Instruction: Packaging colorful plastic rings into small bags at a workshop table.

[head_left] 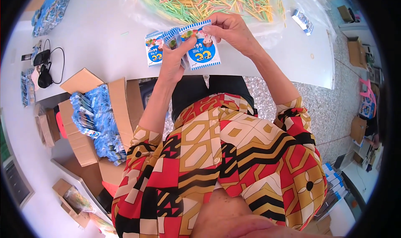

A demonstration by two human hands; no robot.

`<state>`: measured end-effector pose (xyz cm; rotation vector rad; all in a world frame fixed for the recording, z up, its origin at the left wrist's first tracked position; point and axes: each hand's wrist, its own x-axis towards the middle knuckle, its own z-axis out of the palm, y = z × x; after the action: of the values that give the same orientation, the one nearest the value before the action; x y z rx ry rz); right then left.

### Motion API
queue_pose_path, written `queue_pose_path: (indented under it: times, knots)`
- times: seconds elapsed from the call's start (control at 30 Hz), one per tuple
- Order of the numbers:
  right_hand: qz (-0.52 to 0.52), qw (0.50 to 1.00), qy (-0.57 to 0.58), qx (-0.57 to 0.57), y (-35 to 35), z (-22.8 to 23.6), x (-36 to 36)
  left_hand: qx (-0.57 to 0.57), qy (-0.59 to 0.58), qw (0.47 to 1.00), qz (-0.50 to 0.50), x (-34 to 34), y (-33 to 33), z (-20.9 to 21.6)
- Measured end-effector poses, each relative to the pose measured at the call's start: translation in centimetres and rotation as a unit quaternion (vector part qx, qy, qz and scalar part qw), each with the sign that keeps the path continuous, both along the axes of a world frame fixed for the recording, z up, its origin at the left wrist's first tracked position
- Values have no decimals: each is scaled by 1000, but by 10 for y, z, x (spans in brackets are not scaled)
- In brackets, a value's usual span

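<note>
My left hand (172,63) is closed round a small stack of blue-and-white printed packets (202,55), held upright over the near edge of the white table (112,50). More packets of the same kind (154,50) fan out to the left behind its fingers. The left thumb presses on the face of the front packet. At that packet's upper right corner, my right hand (229,29) pinches with thumb and forefinger. Just beyond the hands, thin pink, yellow and green sticks (217,2) lie heaped on a clear plastic sheet or bag (140,8).
A single packet (303,21) lies at the table's right. An open cardboard box (79,144) full of blue packets (100,117) stands left of me. Packets (52,10) pile up at the far left, near a black corded device (44,67). Cardboard boxes (357,52) stand at far right.
</note>
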<state>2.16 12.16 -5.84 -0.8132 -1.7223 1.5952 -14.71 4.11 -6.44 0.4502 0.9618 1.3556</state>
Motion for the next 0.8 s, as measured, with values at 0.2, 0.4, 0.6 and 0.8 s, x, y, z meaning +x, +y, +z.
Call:
queue_pose_path:
  times: [0.2, 0.4, 0.6, 0.8]
  knots:
    - [1, 999, -23, 32, 2, -4, 1, 63, 90, 994, -6, -1, -1, -11]
    - [-6, 999, -11, 39, 0, -3, -1, 52, 90, 994, 23, 5, -1, -5]
    - [-16, 998, -23, 48, -5, 0, 1, 61, 84, 994, 27, 6, -1, -1]
    - [67, 997, 25, -23, -3, -3, 6, 75, 110, 991, 10, 8, -6, 1]
